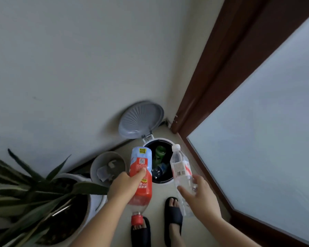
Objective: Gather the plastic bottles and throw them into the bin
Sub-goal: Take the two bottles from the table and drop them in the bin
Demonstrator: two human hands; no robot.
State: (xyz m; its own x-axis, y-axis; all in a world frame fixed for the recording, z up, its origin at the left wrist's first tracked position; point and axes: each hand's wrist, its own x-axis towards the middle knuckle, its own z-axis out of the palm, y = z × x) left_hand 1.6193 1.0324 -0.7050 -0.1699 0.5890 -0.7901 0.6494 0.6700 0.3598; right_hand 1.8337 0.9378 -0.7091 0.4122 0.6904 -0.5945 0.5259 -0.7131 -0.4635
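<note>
Starting at the left, we stand close to a potted plant (34, 189) and a small grey waste basket (108, 168) that sits just beside the bin (165, 180). If we let go carelessly, the red-labelled bottle (141, 177) could drop into that neighbouring basket or catch the plant's leaves instead of landing in the bin.

Our left hand (125, 186) wraps around the middle of the red-labelled bottle, thumb pressed on the label, holding it base-forward with its red cap pointing back towards our feet. The base hangs over the bin's near-left rim rather than its centre, so we judge it may clip the rim and bounce onto the floor.

The bin stands open, its grey lid (141, 119) tipped up against the wall, with a green bottle (159, 155) and other bottles already inside. The lid could fall shut if its support is released mid-throw.

On the right, our right hand (200, 195) holds the clear bottle (181, 168) loosely, fingers spread around its lower body, white cap towards the bin. That slack hold looks likely to let it slip early; it hovers over the right rim.
</note>
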